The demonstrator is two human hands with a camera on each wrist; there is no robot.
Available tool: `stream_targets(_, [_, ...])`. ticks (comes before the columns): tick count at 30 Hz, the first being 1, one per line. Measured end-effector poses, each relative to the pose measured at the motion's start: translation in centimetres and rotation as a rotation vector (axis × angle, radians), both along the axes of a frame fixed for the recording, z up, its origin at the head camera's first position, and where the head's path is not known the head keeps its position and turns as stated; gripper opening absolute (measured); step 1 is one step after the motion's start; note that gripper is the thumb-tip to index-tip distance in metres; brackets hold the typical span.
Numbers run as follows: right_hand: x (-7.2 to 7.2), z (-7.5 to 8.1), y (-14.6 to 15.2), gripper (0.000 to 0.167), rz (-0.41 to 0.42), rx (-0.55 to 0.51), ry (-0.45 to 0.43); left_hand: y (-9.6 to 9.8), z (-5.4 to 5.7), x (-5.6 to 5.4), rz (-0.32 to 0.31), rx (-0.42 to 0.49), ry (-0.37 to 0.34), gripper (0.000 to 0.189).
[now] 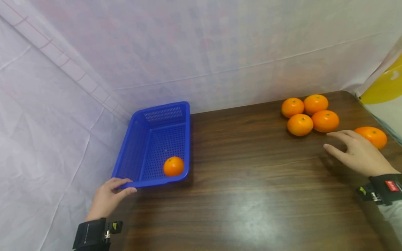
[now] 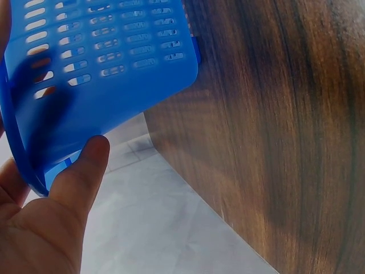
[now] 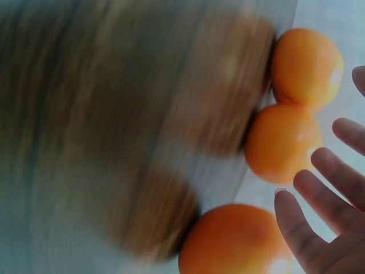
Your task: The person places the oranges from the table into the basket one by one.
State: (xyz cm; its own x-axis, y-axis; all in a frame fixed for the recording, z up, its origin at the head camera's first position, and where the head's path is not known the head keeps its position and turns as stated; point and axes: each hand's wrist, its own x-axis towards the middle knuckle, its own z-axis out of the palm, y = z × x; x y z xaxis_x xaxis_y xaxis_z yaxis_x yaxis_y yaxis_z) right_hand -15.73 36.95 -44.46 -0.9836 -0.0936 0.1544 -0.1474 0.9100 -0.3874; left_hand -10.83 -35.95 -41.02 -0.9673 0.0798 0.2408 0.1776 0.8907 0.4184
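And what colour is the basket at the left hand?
The basket is blue; it shows best in the head view.

free passage lies between the basket (image 1: 187,139) and clustered oranges (image 1: 325,121).

The plastic basket (image 1: 187,139) at the left is blue, the citrus fruits (image 1: 299,124) bright orange with green stem spots, the tabletop (image 1: 238,164) dark brown with streaky wood grain, the far sheet (image 1: 201,45) whitish with faint pinkish checks.

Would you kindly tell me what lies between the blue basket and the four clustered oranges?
The head view shows only bare wooden tabletop between basket and oranges.
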Motion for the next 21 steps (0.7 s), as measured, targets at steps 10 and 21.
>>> stream_targets(10, [0.2, 0.1, 2.3, 0.050, -0.090, 0.050, 0.123, -0.1, -0.1, 0.0, 0.003, -0.006, -0.013, 0.032])
stream_targets(21, [0.3, -0.3, 4.3, 0.054, -0.219, 0.005, 0.124, 0.1, 0.1, 0.1, 0.011, 0.000, -0.029, 0.032])
